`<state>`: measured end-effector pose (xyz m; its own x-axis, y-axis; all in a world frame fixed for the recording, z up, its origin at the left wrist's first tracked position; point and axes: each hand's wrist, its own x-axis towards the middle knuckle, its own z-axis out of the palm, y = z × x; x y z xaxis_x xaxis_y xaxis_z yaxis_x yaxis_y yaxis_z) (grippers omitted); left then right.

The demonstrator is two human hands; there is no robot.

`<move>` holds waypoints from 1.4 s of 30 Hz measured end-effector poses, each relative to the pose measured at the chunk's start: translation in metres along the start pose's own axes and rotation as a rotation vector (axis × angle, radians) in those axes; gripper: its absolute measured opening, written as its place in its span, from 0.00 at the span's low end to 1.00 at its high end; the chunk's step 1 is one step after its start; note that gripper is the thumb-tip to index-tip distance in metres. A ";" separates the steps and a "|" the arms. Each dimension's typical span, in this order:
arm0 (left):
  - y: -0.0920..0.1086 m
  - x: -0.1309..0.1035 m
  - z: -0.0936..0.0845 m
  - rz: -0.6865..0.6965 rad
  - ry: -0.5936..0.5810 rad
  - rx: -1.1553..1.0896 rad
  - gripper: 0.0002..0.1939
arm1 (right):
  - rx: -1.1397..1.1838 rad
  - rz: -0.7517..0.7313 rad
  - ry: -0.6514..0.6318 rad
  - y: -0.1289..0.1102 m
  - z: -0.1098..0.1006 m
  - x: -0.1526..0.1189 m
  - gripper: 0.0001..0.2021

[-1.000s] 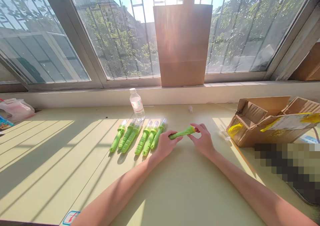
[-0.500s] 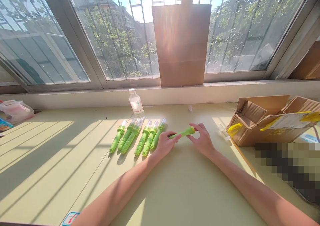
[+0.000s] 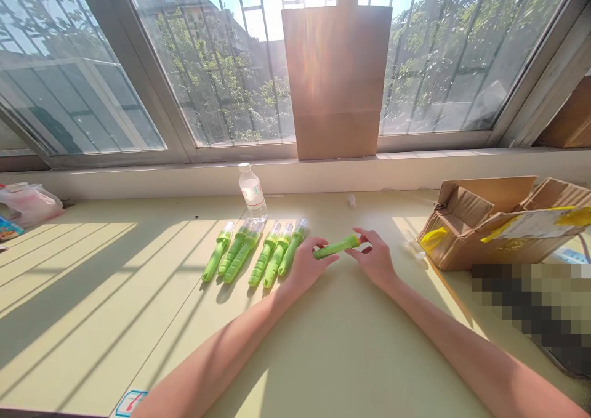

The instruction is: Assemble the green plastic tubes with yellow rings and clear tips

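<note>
A green stick (image 3: pixel 337 247) with a flared, yellowish end tilts slightly upward to the right between my hands, above the table. Its left end rests within the loosely curved fingers and thumb of my left hand (image 3: pixel 308 263). Thumb and fingertips of my right hand (image 3: pixel 373 255) pinch around the flared end, partly hiding it. Left of my hands lies a row of several similar green sticks (image 3: pixel 261 259) with clear tips, the nearest one (image 3: pixel 290 252) close to my left knuckles.
A water bottle (image 3: pixel 253 193) stands behind the row. On the right sits an open cardboard box (image 3: pixel 498 233) with yellow tape. A small clear piece (image 3: pixel 351 200) lies near the sill, and a plastic bag (image 3: pixel 32 202) at far left. Cardboard (image 3: pixel 337 85) leans against the window.
My left thumb has moved slightly away from the green stick, and the left grip looks looser. My right hand stays at the flared end.
</note>
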<state>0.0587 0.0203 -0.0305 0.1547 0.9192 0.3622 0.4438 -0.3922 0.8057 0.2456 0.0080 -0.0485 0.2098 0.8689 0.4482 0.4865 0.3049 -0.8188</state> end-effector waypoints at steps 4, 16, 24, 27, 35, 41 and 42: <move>-0.003 0.000 0.001 0.018 0.029 0.002 0.11 | 0.017 -0.004 -0.013 0.000 0.001 0.001 0.24; 0.005 -0.001 -0.001 -0.139 0.006 -0.174 0.16 | -0.122 -0.128 -0.032 0.003 0.003 -0.001 0.24; 0.005 0.003 -0.002 -0.242 -0.024 -0.273 0.17 | -0.097 -0.098 -0.022 -0.002 0.002 -0.001 0.22; 0.007 0.004 -0.003 -0.319 -0.055 -0.293 0.18 | -0.008 -0.058 -0.025 -0.004 0.003 -0.001 0.22; 0.005 0.001 -0.004 -0.245 -0.125 -0.317 0.18 | 0.088 0.043 0.012 0.003 0.005 0.000 0.23; 0.001 0.000 -0.001 -0.212 -0.037 -0.254 0.16 | 0.018 -0.014 -0.027 0.003 0.003 0.001 0.26; 0.002 0.000 0.000 -0.219 -0.043 -0.262 0.16 | -0.012 -0.025 -0.032 0.003 0.003 0.000 0.26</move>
<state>0.0591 0.0199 -0.0289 0.1205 0.9810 0.1522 0.2297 -0.1767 0.9571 0.2444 0.0106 -0.0517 0.1700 0.8731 0.4569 0.5014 0.3225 -0.8029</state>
